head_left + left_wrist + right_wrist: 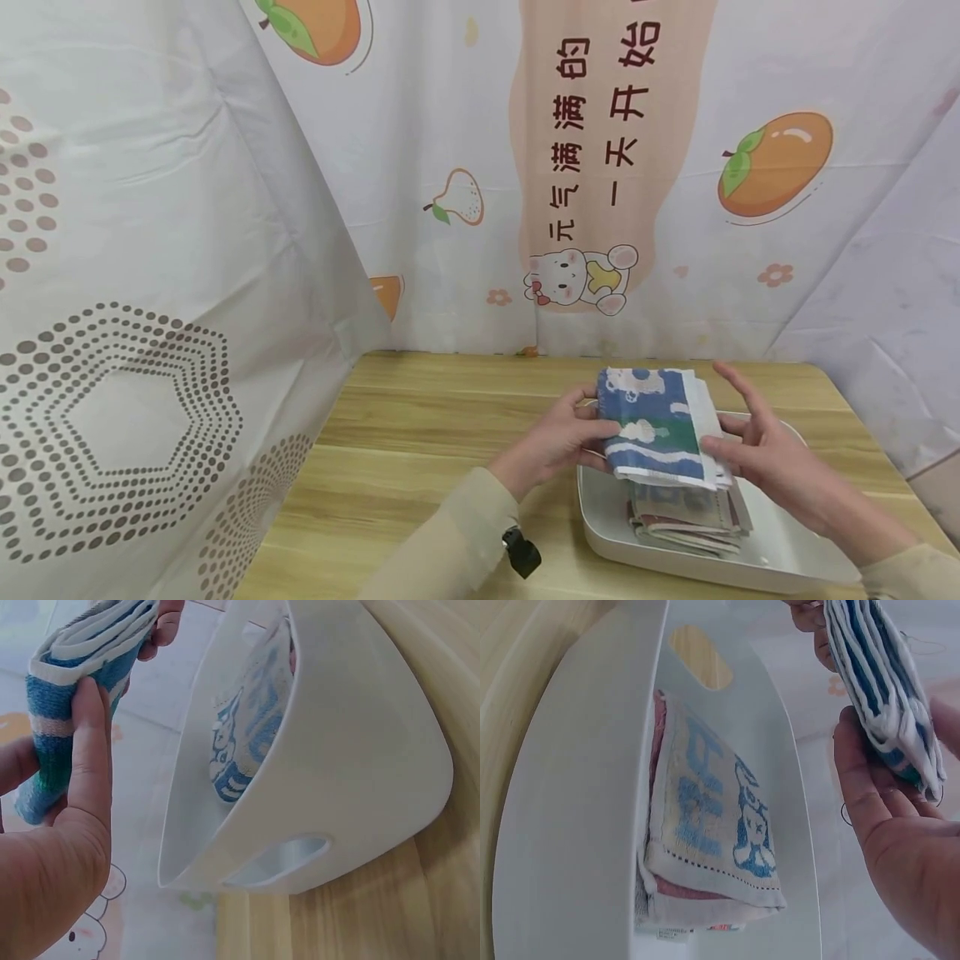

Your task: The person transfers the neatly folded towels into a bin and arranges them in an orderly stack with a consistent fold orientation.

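A folded blue, green and white towel is held up over a white plastic basket. My left hand pinches its left side, thumb on the front and fingers behind. At the right edge, my right hand has its thumb on the front and fingers behind, with the index finger raised. The right wrist view shows the towel's stacked white-edged layers between thumb and fingers. Below, inside the basket, lies a pile of folded towels; the top towel is beige with blue lettering and a blue bear figure.
The basket stands on a wood-grain table, toward its right side. An oval handle hole opens in the basket's wall. A printed curtain hangs behind the table, and another patterned sheet hangs at the left.
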Motion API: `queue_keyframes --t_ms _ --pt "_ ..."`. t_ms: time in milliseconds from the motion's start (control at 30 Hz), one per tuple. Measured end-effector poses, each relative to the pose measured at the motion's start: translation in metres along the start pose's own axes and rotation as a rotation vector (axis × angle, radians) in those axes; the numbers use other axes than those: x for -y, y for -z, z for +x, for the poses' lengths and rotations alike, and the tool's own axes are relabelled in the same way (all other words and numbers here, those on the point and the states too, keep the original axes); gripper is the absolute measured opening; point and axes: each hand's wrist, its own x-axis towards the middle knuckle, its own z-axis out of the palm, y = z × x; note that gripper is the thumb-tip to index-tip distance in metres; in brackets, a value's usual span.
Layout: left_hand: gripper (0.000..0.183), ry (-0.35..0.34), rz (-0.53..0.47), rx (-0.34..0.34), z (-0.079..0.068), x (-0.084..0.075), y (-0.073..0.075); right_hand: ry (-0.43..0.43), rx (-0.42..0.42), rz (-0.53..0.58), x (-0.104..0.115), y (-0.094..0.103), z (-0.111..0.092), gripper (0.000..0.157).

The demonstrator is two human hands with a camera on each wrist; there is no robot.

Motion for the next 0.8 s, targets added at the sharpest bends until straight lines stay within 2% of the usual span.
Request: queue_keyframes --t_ms 300,533,800 --pt "0.072 -0.051 0.122 -0.072 0.005 0.001 -0.007 0.024 -0.028 -0.241 -0.004 0.002 -0.004 0.080" --pt "0.071 -0.055 0.250 -0.086 0.008 0.002 -0.016 0.014 -0.027 -0.272 -0.009 0.008 -0.007 0.079" --pt "0.066 -0.023 0.349 -0.079 0.012 0.006 -0.025 -0.056 -0.019 -0.311 -0.015 0.016 -0.009 0.082"
